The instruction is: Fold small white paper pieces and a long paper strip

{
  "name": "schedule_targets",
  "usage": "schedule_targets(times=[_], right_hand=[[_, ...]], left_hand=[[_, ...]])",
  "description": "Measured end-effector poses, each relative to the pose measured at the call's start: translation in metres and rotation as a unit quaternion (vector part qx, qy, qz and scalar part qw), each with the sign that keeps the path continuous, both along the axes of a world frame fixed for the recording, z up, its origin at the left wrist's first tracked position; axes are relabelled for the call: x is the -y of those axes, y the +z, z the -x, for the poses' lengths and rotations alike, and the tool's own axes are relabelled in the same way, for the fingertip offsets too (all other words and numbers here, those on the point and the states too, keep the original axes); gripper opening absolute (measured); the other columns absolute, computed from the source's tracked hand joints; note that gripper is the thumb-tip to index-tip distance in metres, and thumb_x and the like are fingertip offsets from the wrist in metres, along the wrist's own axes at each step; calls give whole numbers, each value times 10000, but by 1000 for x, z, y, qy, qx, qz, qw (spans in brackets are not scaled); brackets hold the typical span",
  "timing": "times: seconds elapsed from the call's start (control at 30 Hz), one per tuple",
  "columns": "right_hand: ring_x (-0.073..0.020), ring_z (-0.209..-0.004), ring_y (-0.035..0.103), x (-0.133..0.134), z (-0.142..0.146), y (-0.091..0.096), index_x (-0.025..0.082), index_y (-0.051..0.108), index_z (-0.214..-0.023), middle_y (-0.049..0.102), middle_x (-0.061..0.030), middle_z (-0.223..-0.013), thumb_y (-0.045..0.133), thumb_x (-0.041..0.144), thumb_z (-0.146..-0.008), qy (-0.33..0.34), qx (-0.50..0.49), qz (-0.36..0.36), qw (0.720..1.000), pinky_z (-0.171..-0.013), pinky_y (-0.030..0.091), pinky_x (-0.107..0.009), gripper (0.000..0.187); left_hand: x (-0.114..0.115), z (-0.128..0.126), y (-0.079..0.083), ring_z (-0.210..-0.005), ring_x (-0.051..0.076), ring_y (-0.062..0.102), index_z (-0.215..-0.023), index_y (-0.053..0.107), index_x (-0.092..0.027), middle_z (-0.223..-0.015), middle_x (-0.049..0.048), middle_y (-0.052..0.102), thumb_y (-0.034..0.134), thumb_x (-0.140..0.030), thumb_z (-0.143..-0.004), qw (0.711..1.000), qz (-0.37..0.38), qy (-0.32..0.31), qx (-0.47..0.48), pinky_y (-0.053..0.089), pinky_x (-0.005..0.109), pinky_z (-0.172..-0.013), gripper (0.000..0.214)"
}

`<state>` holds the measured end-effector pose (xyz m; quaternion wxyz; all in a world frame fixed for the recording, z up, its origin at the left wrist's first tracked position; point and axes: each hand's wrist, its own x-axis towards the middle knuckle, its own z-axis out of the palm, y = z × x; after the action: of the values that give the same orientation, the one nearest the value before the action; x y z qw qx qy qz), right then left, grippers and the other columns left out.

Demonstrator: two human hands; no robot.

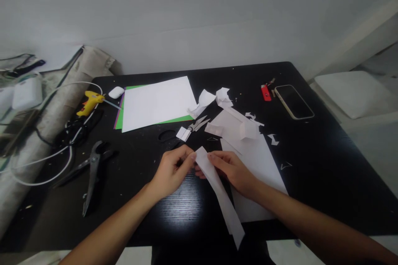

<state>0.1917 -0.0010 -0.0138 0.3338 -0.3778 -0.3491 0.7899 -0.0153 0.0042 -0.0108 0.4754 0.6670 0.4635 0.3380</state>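
Note:
A long folded strip of white paper (219,190) hangs between my hands, its lower end reaching down past the table's front edge. My left hand (175,169) pinches its top left corner between thumb and fingers. Gripping the same strip from the right side near the top is my right hand (233,169). Just beyond my hands lie scissors (199,124) with their blades partly showing and a small folded paper piece (183,133). Under and past my right forearm is a white sheet (264,174) with paper offcuts (248,130) on it.
On the black table (326,174) a stack of paper (158,101) lies at the back left. Left of it are a yellow glue gun (90,103), a white case (116,92), pliers (93,165) and a white cable (70,159). A red lighter (265,92) and a phone (294,102) lie back right.

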Motion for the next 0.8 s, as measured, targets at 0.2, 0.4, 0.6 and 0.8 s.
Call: schedule_targets(times=[0.2, 0.4, 0.6, 0.8], right_hand=[[-220, -782, 786, 1, -1, 1, 176, 810, -944, 807, -66, -858, 821, 563, -830, -10, 34, 5, 999, -863, 630, -405, 404], [-208, -760, 794, 1, -2, 0, 164, 802, -955, 815, -75, -858, 849, 555, -803, -9, 52, 33, 998, -794, 638, -360, 422], [-218, -769, 800, 2, -1, -1, 158, 792, -945, 813, -75, -836, 842, 590, -796, -11, 44, 26, 999, -829, 642, -383, 460], [-232, -778, 802, 3, 0, -2, 140, 789, -955, 813, -94, -825, 749, 646, -867, 4, 38, 24, 999, -823, 648, -402, 515]], left_hand=[[0, -1, -3, -584, 115, 540, -809, 640, -160, -665, 0, 612, 536, -403, -1050, 1000, 8, 1, 5, 431, 224, -558, 358], [-1, 1, -1, -579, 110, 544, -791, 637, -157, -654, -4, 610, 542, -387, -1046, 1000, 0, 3, -1, 426, 217, -558, 357], [-2, 2, -2, -577, 106, 530, -784, 630, -158, -657, -8, 600, 541, -380, -1045, 1000, -6, 10, -7, 421, 218, -559, 354], [-4, 2, -1, -557, 108, 516, -757, 598, -171, -643, -13, 588, 547, -394, -1036, 999, -12, 34, 5, 424, 223, -546, 360]])
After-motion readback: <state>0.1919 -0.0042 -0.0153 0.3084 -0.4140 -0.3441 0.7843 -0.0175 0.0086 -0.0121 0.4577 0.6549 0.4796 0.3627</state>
